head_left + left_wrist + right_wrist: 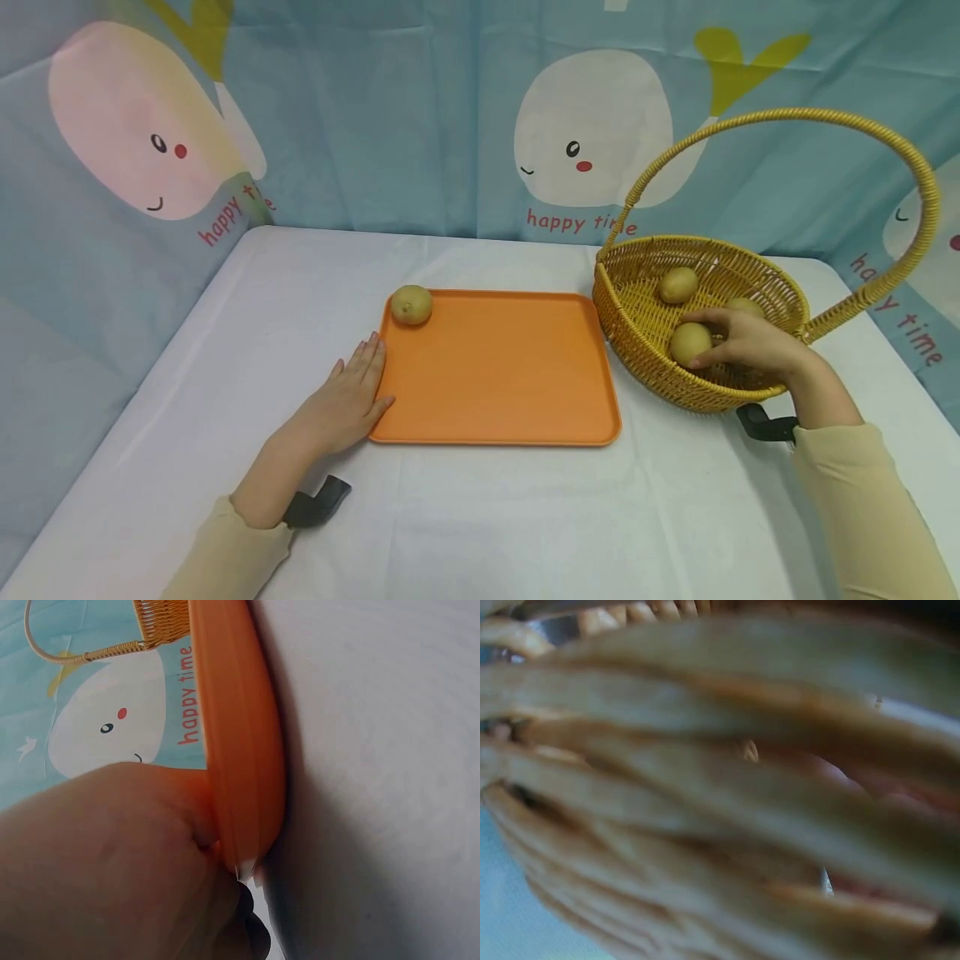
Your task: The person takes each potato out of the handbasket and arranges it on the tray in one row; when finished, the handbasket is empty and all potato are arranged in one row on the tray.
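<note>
Inside the wicker basket (637,346) at the right, the right hand (750,342) holds a round yellow-brown fruit or potato (689,344) between thumb and fingers. Two similar ones lie in the basket, one (678,285) toward the back and one (745,307) partly behind the hand. Another (412,305) sits in the back left corner of the orange tray (495,367). The left hand (345,404) rests flat with straight fingers at the tray's left edge. The left wrist view shows this hand (120,862) against the tray's side (244,735). Blurred wicker (705,787) fills the right wrist view.
A white cloth (480,517) covers the table. The basket's tall handle (930,192) arches over it, leaning to the right. Behind the table hangs a blue printed curtain (375,125). Black straps or mounts (318,502) are on both wrists.
</note>
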### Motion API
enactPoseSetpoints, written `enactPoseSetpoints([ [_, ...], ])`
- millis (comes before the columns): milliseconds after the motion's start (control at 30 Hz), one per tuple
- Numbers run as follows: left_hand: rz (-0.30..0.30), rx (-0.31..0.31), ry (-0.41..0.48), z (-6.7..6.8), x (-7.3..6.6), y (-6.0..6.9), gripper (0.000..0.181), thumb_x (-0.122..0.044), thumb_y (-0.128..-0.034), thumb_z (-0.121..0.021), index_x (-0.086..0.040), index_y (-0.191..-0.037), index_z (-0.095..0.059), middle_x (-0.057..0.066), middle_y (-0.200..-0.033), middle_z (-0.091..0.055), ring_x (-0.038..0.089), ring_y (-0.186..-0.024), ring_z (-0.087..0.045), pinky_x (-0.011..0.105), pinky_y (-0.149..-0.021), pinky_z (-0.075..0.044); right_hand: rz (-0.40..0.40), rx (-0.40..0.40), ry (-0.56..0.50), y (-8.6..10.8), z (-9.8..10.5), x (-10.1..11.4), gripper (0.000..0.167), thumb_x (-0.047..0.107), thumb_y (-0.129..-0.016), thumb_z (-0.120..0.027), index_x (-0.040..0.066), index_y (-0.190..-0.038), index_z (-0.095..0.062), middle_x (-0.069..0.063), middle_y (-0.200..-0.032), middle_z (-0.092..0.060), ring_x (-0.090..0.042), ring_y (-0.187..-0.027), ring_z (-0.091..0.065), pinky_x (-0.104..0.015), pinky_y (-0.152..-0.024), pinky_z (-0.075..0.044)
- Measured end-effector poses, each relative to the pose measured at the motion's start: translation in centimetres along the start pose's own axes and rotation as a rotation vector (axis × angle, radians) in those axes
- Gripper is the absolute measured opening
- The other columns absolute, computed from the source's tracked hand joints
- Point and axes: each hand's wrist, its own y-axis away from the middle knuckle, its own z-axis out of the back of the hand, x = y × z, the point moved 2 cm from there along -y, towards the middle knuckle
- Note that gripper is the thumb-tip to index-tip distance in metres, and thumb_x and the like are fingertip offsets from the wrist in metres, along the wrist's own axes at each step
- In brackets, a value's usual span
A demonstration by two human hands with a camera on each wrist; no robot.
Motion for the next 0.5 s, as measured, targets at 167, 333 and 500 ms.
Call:
enactPoseSetpoints([
  [167, 0.000, -0.001, 0.005, -0.01, 0.08, 0.07, 0.070, -0.025, -0.0979, -0.049, 0.014, -0.145, -0.013, 0.028, -0.153, -0.008, 0.042, -0.140, -0.010, 0.060, -0.108, -0.016, -0.005, -0.016, 0.008, -0.11, -0.04, 0.03, 0.070, 0.021, -0.073, -0.081, -0.010, -0.129, -0.051, -0.021, -0.111, -0.061, -0.025, -0.094, -0.052, -0.024, -0.072, -0.046],
  [333, -0.002, -0.003, 0.012, 0.01, 0.05, 0.08, 0.070, -0.025, -0.0981, -0.048, 0.014, -0.145, -0.013, 0.028, -0.153, -0.008, 0.042, -0.140, -0.010, 0.060, -0.108, -0.016, 0.010, -0.040, 0.014, -0.14, -0.04, 0.14, 0.068, 0.021, -0.072, -0.083, -0.009, -0.126, -0.054, -0.019, -0.108, -0.063, -0.021, -0.088, -0.053, -0.024, -0.069, -0.046],
  [500, -0.003, 0.000, 0.016, 0.12, -0.03, 0.08, 0.070, -0.025, -0.0982, -0.048, 0.013, -0.145, -0.013, 0.028, -0.153, -0.008, 0.042, -0.140, -0.010, 0.060, -0.108, -0.015, 0.065, -0.094, 0.026, -0.02, 0.03, 0.23, 0.064, 0.019, -0.069, -0.084, -0.007, -0.121, -0.059, -0.015, -0.100, -0.066, -0.015, -0.079, -0.054, -0.024, -0.065, -0.046],
])
